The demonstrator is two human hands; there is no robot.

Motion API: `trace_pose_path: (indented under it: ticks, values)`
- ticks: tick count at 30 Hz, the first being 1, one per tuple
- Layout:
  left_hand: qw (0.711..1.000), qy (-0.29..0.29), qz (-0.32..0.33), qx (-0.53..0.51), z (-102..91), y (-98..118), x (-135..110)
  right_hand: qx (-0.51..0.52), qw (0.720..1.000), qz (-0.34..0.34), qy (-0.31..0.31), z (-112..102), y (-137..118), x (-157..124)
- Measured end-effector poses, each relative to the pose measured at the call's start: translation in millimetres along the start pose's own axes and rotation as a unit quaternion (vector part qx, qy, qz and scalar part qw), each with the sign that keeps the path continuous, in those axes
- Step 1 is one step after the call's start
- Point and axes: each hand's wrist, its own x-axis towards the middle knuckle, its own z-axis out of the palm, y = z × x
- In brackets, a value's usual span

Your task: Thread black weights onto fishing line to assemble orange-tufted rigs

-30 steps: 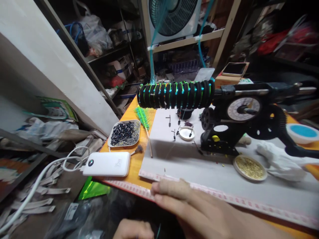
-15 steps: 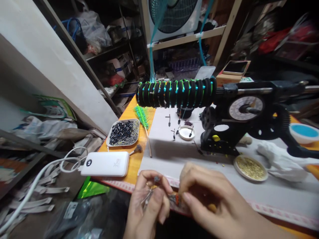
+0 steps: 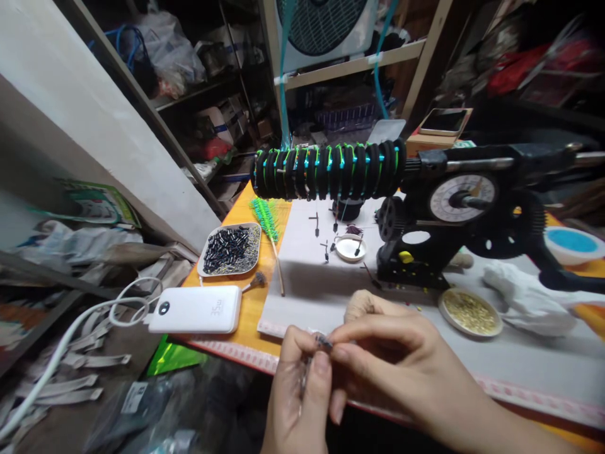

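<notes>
My left hand and my right hand meet at the near edge of the table, fingertips pinched together on a tiny dark piece with thin wire or thread hanging from it. Behind them stands a black winding machine with a dial; its horizontal spindle is wrapped in black rings with green and blue thread. Teal threads rise from the spindle toward the shelf.
A grey mat covers the orange table. On it lie a tray of small black parts, a white power bank with cable, a green brush, a white dish, a dish of gold bits and a white cloth. Cluttered shelves and a fan stand behind.
My right hand lay flat at the table edge a second ago. Both hands have since come up and closed together on the small piece, shifting slightly right and up.
</notes>
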Motion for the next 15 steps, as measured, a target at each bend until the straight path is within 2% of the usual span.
trace_pose_path:
  ticks: [4,6,8,11,15]
  values:
    - [0.999,0.048,-0.009,0.005,4.6,-2,-2,0.003,1.000,-0.004,-0.018,0,1,-3]
    - [0.997,0.075,0.007,-0.020,4.6,0,-2,-0.100,0.993,-0.061,-0.003,-3,-1,-2]
    - [0.995,0.080,0.022,-0.049,2.3,5,-1,-0.226,0.964,-0.142,0.017,-7,-3,0]
    - [0.995,0.044,0.003,-0.091,-3.6,13,0,-0.320,0.921,-0.222,0.008,-13,-2,1]
    - [0.987,-0.025,-0.066,-0.145,-11.2,18,0,-0.361,0.891,-0.275,-0.007,-14,5,-2]
